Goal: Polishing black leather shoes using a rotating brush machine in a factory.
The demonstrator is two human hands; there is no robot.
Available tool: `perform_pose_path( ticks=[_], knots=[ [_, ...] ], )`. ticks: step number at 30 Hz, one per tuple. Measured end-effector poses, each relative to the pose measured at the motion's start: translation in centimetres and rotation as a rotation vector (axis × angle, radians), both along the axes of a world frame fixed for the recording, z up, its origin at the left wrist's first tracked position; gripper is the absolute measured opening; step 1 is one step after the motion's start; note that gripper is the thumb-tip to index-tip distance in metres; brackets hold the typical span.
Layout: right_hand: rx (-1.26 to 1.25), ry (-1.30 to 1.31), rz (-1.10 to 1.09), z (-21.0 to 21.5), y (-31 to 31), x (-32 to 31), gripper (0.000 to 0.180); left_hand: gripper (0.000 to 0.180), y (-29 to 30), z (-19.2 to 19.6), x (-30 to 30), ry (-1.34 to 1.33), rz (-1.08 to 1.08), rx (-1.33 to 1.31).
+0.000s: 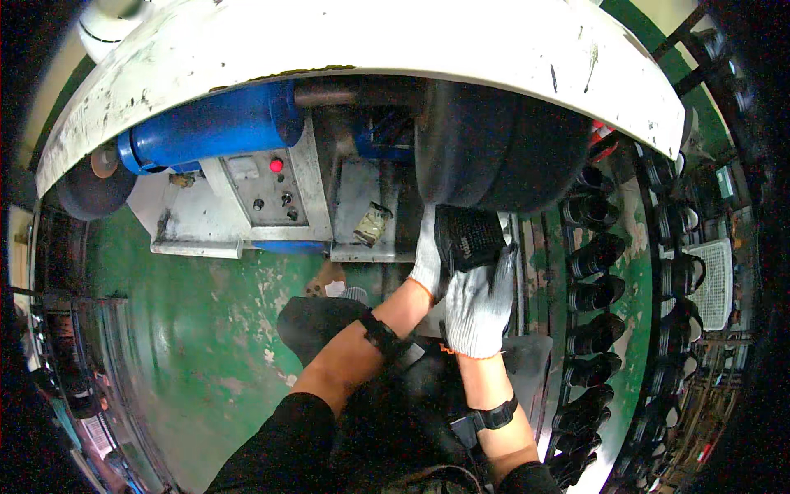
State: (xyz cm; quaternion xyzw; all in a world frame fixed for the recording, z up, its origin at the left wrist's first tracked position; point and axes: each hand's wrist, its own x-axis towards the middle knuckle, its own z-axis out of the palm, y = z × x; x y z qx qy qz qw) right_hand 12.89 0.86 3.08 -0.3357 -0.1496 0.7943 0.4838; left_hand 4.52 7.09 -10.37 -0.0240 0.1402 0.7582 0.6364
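Between my gloved hands is a black shoe (469, 239), with a dotted, patterned surface turned toward me. It is right at the lower edge of a big dark wheel (502, 152); whether the two touch I cannot tell. My left hand (425, 259), in a white knit glove with an orange cuff, grips the shoe's left side, its fingers partly hidden behind it. From below, my right hand (475, 313) closes on the shoe's near end; its glove is smudged grey and blackened along the right.
A white hood (395, 41) arches over the machine. To the left are a blue motor housing (214, 123), a control panel (265, 189) with a red button, and a smaller wheel (95, 185). Racks of black shoes (597, 292) and a white basket (712, 284) stand at right.
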Motion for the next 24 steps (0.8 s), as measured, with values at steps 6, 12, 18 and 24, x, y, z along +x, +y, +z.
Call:
perform_pose_path(
  ticks=[6,12,18,24],
  knots=[
    [-0.173,-0.090,-0.171,2.6,-1.9,1.5,0.042,0.086,-2.7,4.0,2.0,-0.084,-0.171,0.089],
    [0.393,-0.359,0.112,1.4,-5.1,6.5,0.035,0.071,-7.2,7.1,2.7,-0.121,-0.170,0.156],
    [-0.133,-0.155,0.005,8.6,-9.8,11.7,0.030,0.071,-12.3,12.5,7.5,-0.153,-0.210,0.090],
    [0.124,-0.473,-0.110,6.0,-14.0,25.8,0.019,0.065,-14.6,12.1,13.5,0.189,-0.590,0.217]
  ],
)
